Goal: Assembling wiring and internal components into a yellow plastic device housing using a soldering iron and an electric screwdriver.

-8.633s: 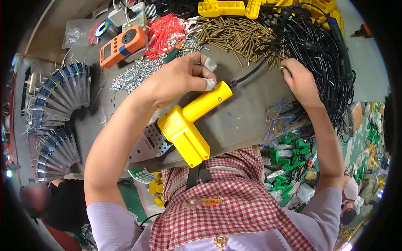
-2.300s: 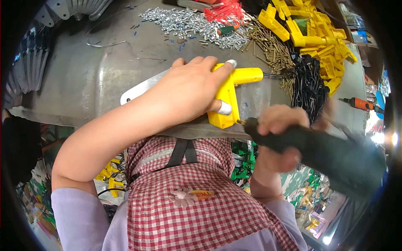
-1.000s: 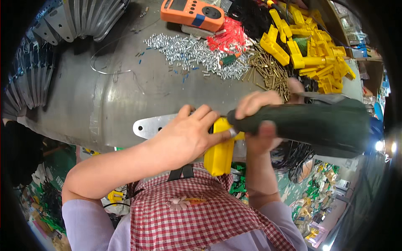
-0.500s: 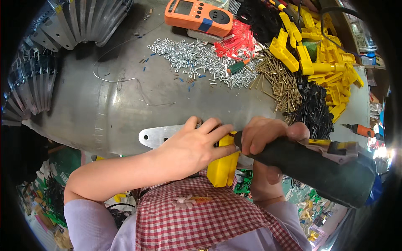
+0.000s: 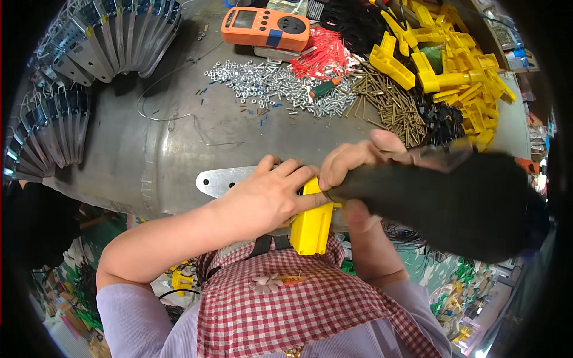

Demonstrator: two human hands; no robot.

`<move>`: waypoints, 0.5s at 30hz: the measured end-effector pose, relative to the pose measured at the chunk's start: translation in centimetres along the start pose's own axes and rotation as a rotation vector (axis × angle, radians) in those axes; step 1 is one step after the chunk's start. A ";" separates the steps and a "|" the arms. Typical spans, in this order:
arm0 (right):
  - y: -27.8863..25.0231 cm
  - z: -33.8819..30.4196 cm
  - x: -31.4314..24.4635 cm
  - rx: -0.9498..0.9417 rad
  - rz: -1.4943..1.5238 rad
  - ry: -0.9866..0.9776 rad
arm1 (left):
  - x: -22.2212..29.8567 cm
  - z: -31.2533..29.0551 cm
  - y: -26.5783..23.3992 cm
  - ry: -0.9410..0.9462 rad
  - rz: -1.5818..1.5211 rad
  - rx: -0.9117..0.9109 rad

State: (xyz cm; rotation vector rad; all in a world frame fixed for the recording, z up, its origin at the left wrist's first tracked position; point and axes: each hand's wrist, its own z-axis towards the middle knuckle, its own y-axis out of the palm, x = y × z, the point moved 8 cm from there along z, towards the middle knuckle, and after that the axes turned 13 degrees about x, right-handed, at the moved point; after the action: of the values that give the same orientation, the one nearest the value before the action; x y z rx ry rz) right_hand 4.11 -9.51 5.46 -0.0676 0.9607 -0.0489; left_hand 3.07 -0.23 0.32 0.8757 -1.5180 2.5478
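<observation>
My left hand (image 5: 270, 200) is closed over a flat silver metal plate (image 5: 222, 181) and a yellow plastic part (image 5: 312, 225), pressing them together at the near edge of the metal table. The plate's rounded end, with its holes, sticks out to the left; the rest lies under my fingers. Wrapped round the narrow nose of a thick black power tool (image 5: 441, 203), my right hand (image 5: 361, 164) keeps it nearly level, its tip against the yellow part's right side. Motion blurs the tool's body, and its tip is hidden by fingers.
Nuts and screws (image 5: 280, 86) lie in a heap beyond my hands, with a green-handled screwdriver (image 5: 325, 88) on top. Long brass screws (image 5: 391, 107), yellow parts (image 5: 459, 77) and an orange meter (image 5: 265, 28) surround it. Bent metal strips (image 5: 125, 42) stand at far left.
The power tool has swung up and away from me at its rear end, and my right hand has shifted left and up. My left hand keeps its hold. The whole view has shifted slightly.
</observation>
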 end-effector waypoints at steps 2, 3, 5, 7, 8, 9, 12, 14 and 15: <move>-0.7 0.0 -0.4 0.067 0.090 0.008 | -0.1 -0.1 -0.3 -0.001 -0.023 0.009; -1.4 0.1 -0.8 0.130 0.176 0.018 | 0.0 -0.1 -0.5 -0.002 -0.049 0.022; -2.9 0.5 -1.6 0.257 0.354 0.040 | 0.3 -0.8 -0.6 -0.005 -0.028 0.013; -4.4 0.8 -2.6 0.394 0.531 0.062 | 0.1 -1.5 -0.6 -0.005 -0.005 -0.022; -5.1 0.9 -3.0 0.464 0.620 0.073 | 0.0 -1.6 -0.5 -0.003 -0.004 -0.034; -5.2 0.7 -3.1 0.534 0.722 0.091 | -0.1 -2.0 -0.9 0.004 0.025 0.011; -8.1 -1.6 -1.1 0.778 0.603 0.453 | -0.5 -2.4 -1.8 -0.083 0.048 0.093; -12.2 -4.5 1.5 0.845 0.709 0.478 | -3.3 -4.2 -1.3 -0.515 -0.050 0.123; -13.1 -5.3 2.5 0.899 0.807 0.510 | -3.0 -4.2 -2.0 -0.420 -0.064 0.279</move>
State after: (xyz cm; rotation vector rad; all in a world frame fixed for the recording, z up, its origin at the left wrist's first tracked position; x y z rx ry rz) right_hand 1.02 -22.93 1.47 1.2058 1.3335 0.2603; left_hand 4.37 4.94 -1.00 1.5489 -1.1928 2.6879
